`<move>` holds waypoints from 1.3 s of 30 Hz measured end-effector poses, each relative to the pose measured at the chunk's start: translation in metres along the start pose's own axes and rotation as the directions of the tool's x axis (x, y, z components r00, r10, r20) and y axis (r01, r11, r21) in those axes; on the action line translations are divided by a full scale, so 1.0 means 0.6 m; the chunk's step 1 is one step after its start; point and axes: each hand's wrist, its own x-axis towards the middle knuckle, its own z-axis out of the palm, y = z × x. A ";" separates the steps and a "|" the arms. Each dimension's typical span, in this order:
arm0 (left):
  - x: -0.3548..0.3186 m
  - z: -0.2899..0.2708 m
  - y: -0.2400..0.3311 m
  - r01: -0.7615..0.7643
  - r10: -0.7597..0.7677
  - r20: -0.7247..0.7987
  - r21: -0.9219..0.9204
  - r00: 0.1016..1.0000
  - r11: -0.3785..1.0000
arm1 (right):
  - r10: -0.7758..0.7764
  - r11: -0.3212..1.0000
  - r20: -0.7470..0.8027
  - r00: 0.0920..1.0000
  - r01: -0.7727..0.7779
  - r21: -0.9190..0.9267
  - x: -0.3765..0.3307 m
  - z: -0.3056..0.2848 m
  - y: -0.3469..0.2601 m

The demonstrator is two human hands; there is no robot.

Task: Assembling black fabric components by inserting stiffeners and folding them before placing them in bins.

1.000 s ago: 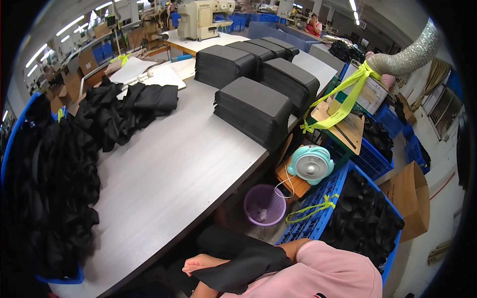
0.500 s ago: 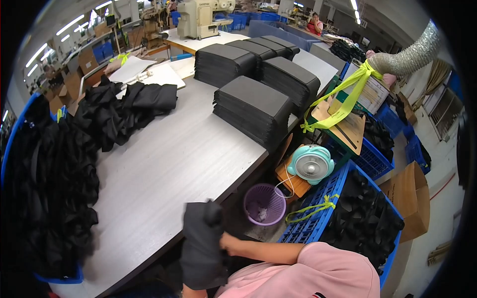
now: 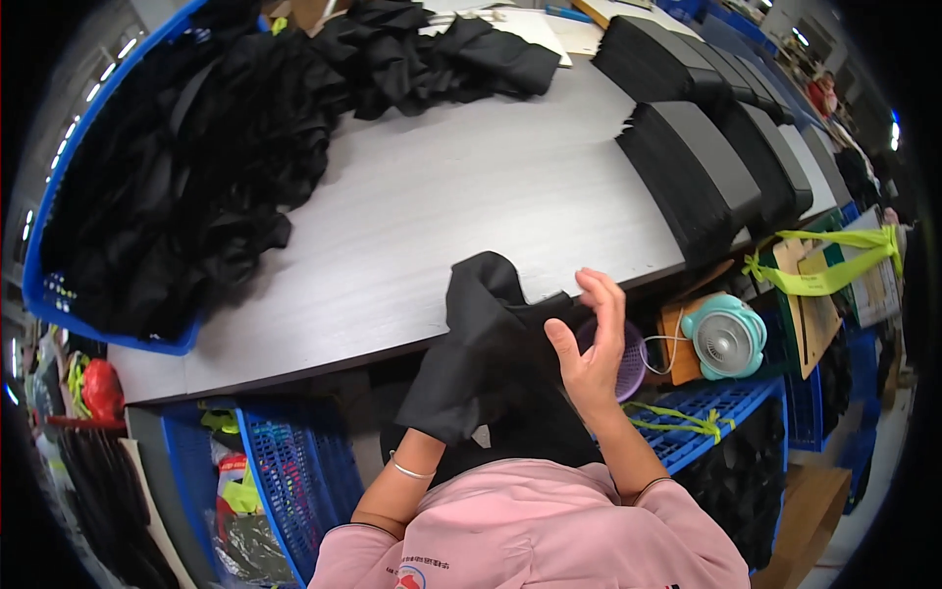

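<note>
A piece of black cloth (image 3: 471, 344) covers my left hand, and only the forearm (image 3: 391, 491) with a thin bangle shows below it. Those fingers are hidden, so their grip cannot be made out. The cloth stands up over the table's front edge, its top folded over. Just to its right is my right hand (image 3: 594, 344), open, with thumb and fingers apart and nothing in it. The fingertips are close to the cloth's right end; whether they touch it I cannot tell.
Crumpled black cloth pieces (image 3: 226, 147) spill from a blue crate (image 3: 34, 265) onto the grey table (image 3: 471, 187). Neat black stacks (image 3: 702, 157) stand at the right. Below are a purple basket (image 3: 633, 371), a teal fan (image 3: 724, 339) and blue crates (image 3: 299, 491).
My view has swung down and left. My right hand has come off the cloth and opened beside it. The cloth now stands upright over my left hand.
</note>
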 end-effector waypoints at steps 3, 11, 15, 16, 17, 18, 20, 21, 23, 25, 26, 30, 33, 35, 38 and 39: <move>-0.018 0.009 0.000 -0.086 0.018 0.124 0.575 0.992 0.813 | -0.026 0.999 0.164 0.986 0.030 -0.021 0.011 0.012 -0.002; -0.021 -0.024 -0.005 -0.165 0.156 0.066 0.148 0.986 0.975 | 0.263 0.503 0.657 0.706 -0.682 0.531 0.021 -0.063 -0.011; -0.006 -0.021 0.020 0.121 -0.097 0.091 -0.316 0.991 0.941 | 0.385 0.421 0.688 0.615 -0.781 0.462 0.030 -0.070 -0.002; 0.009 -0.022 0.020 0.030 -0.031 0.209 0.008 0.977 1.000 | 0.424 0.500 0.631 0.650 -0.748 0.436 0.031 -0.056 0.005; 0.011 -0.015 0.027 -0.098 0.078 0.208 0.088 0.975 0.991 | 0.396 0.559 0.619 0.678 -0.713 0.423 0.034 -0.053 0.013; 0.016 -0.013 0.030 -0.057 0.018 0.274 0.135 0.962 0.989 | 0.428 0.625 0.593 0.682 -0.697 0.351 0.033 -0.046 0.020; 0.010 -0.009 0.037 -0.003 -0.033 0.251 0.141 0.967 0.990 | 0.450 0.679 0.548 0.706 -0.668 0.303 0.034 -0.042 0.032; 0.003 -0.007 0.039 0.036 -0.063 0.230 0.120 0.971 0.992 | 0.462 0.612 0.598 0.655 -0.723 0.320 0.030 -0.044 0.034; -0.019 -0.005 0.039 0.111 -0.121 0.182 0.062 0.976 0.992 | 0.400 0.572 0.677 0.618 -0.745 0.342 0.025 -0.052 0.034; -0.040 -0.002 0.035 0.189 -0.187 0.133 0.000 0.973 0.982 | 0.232 0.429 0.712 0.662 -0.727 0.536 0.020 -0.061 0.032; -0.048 0.000 0.032 0.210 -0.205 0.122 -0.028 0.971 0.977 | 0.308 0.441 0.698 0.646 -0.748 0.496 0.019 -0.066 0.032; -0.071 0.006 0.025 0.286 -0.279 0.069 -0.121 0.958 0.951 | 0.304 0.586 0.793 0.528 -0.760 0.281 0.017 -0.076 0.037; -0.079 0.012 0.024 0.307 -0.302 0.052 -0.167 0.952 0.937 | 0.246 0.556 0.816 0.523 -0.765 0.323 0.012 -0.079 0.040; -0.080 0.019 0.023 0.307 -0.303 0.050 -0.188 0.952 0.933 | 0.184 0.289 0.769 0.612 -0.782 0.553 0.008 -0.080 0.039; -0.077 0.035 0.021 0.300 -0.296 0.054 -0.229 0.954 0.926 | 0.163 0.090 0.751 0.640 -0.768 0.635 0.005 -0.076 0.032; -0.073 0.044 0.020 0.292 -0.286 0.062 -0.247 0.956 0.924 | 0.166 0.039 0.740 0.652 -0.754 0.656 0.006 -0.072 0.029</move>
